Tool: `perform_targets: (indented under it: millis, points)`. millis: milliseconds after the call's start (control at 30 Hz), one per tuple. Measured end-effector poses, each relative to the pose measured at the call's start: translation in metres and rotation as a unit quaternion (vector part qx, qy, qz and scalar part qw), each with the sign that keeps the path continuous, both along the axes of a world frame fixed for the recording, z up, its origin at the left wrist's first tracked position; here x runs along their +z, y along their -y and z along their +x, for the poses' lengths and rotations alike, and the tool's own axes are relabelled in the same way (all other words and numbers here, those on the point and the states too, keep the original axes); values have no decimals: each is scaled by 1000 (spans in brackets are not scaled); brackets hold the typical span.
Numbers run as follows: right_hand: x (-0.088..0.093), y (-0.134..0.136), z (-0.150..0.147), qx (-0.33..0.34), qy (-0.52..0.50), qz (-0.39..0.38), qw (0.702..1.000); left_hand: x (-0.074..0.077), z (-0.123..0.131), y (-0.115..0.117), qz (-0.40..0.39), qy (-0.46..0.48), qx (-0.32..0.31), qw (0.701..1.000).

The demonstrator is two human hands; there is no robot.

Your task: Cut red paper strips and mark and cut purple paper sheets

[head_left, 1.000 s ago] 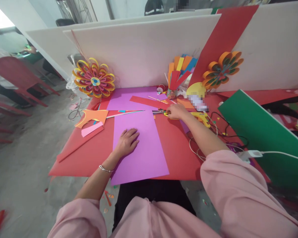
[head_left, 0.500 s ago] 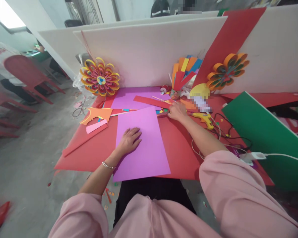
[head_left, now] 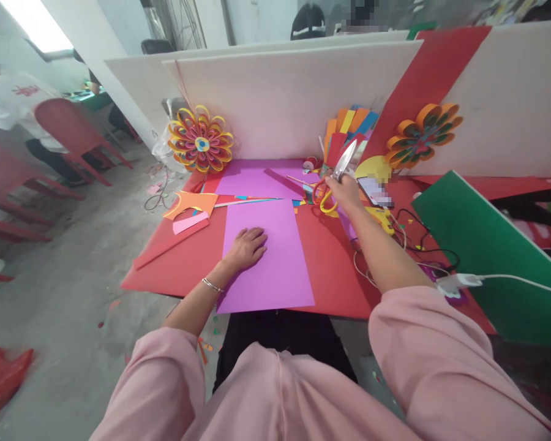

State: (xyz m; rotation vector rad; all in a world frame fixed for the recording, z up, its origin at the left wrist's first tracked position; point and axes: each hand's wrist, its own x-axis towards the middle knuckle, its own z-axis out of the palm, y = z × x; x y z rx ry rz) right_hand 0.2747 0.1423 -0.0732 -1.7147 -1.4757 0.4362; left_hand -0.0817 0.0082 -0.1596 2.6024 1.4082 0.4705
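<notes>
My left hand (head_left: 247, 248) lies flat on a purple sheet of paper (head_left: 275, 269) at the near edge of the red-covered table (head_left: 335, 275). Its fingers are stretched out. Farther off to the right, my right hand (head_left: 345, 193) grips a pair of scissors (head_left: 344, 160) with red and yellow handles, blades pointing up and away. Beyond the sheet are another purple sheet (head_left: 243, 177) and a dark red paper strip (head_left: 287, 182). A phone (head_left: 371, 190) lies just right of my right hand, and a yellow glue gun (head_left: 382, 219) is partly hidden by my forearm.
Two looped paper flowers, one yellow and pink (head_left: 201, 139), one orange and green (head_left: 422, 136), lean on white boards (head_left: 294, 104). Orange paper (head_left: 195, 203) and a pink piece (head_left: 190, 223) lie left. Cables (head_left: 401, 236) and a green board (head_left: 500, 263) are at right. A person sits far left.
My right hand has picked up the scissors from among the paper scraps and raised them. The red strip there has shifted. My left hand stays on the purple sheet. The view has moved slightly.
</notes>
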Motion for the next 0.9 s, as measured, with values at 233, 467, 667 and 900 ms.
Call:
perform_targets:
  millis: [233, 467, 667, 900]
  points:
    - [9, 32, -30, 42, -410, -83, 908, 20, 16, 9, -69, 184, 42, 980]
    - [-18, 108, -53, 134, -454, -178, 863, 42, 36, 70, -363, 529, 123, 758]
    - [-46, 154, -74, 179, -582, -217, 763, 33, 35, 128, -491, 532, 99, 683]
    - [-56, 167, -92, 169, -660, -205, 703, 22, 29, 122, -423, 542, 160, 708]
